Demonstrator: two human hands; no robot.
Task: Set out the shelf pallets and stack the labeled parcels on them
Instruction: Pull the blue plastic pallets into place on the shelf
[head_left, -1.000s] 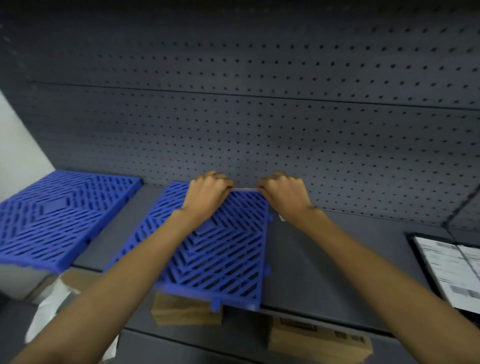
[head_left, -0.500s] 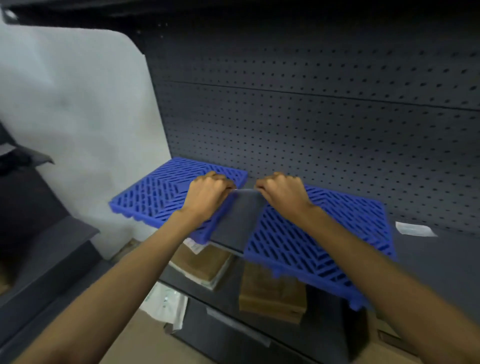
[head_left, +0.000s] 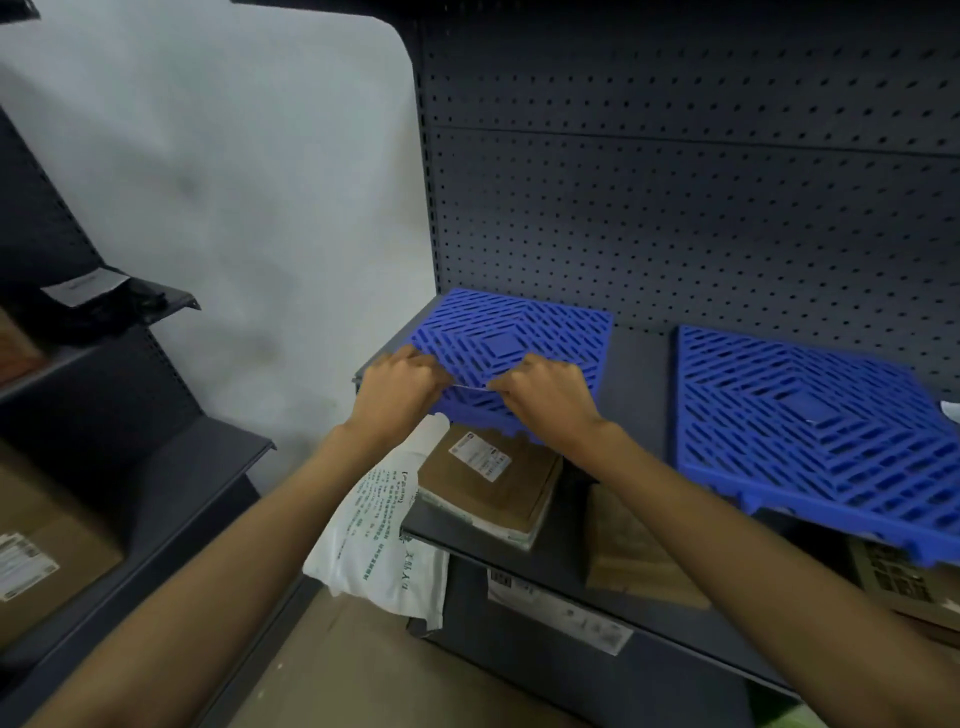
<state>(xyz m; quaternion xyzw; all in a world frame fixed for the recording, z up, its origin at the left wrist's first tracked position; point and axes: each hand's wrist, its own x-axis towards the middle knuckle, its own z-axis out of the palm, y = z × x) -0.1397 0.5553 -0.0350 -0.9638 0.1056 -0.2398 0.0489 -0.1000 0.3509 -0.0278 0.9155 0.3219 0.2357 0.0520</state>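
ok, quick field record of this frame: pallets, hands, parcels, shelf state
pallets: two blue pallets on the upper shelf, left pallet, right pallet, a gap between them
left hand: pinching something thin and pale
right hand: pinching the same thin item
parcels: brown labeled parcel on the lower shelf, white bag beside it
on pallets: no parcels

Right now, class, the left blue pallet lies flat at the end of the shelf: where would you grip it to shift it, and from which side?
Grip the front edge of the left blue pallet, coming from the open aisle side. It lies flat with its back toward the pegboard; the front edge slightly overhangs the shelf, so fingers can likely hook under. The slatted openings also offer finger holds.
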